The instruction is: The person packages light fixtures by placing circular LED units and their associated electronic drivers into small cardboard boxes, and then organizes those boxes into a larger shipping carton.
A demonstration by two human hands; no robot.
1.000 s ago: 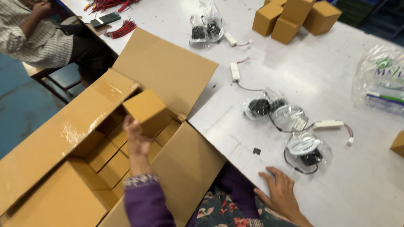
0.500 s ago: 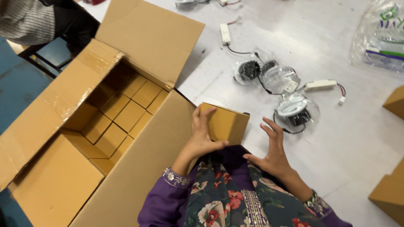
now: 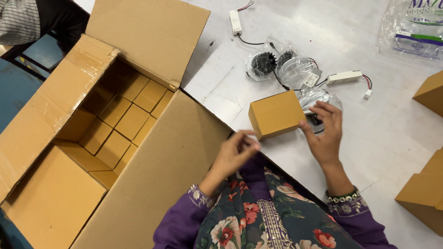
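A small plain cardboard box point(image 3: 276, 113) rests on the white table point(image 3: 397, 124), just past the big carton's near flap. My right hand point(image 3: 325, 134) is at the box's right side, thumb against its edge and fingers reaching over a bagged round lamp fitting point(image 3: 314, 99) behind it. My left hand point(image 3: 234, 151) hovers just off the box's lower left corner, fingers curled together with nothing in them. The large open carton point(image 3: 152, 180) to the left holds several identical small boxes point(image 3: 122, 124) packed in rows.
More bagged round fittings point(image 3: 284, 67) with white drivers point(image 3: 344, 77) and wires lie beyond the box. Other small boxes stand at the right edge point(image 3: 431, 92) and lower right point(image 3: 422, 196). A clear plastic bag point(image 3: 413, 27) lies top right. Another person's striped sleeve point(image 3: 18, 20) is top left.
My left hand lifted a small box out of the carton, carried it right to the table and let go. My right hand rose from the table to the box's side.
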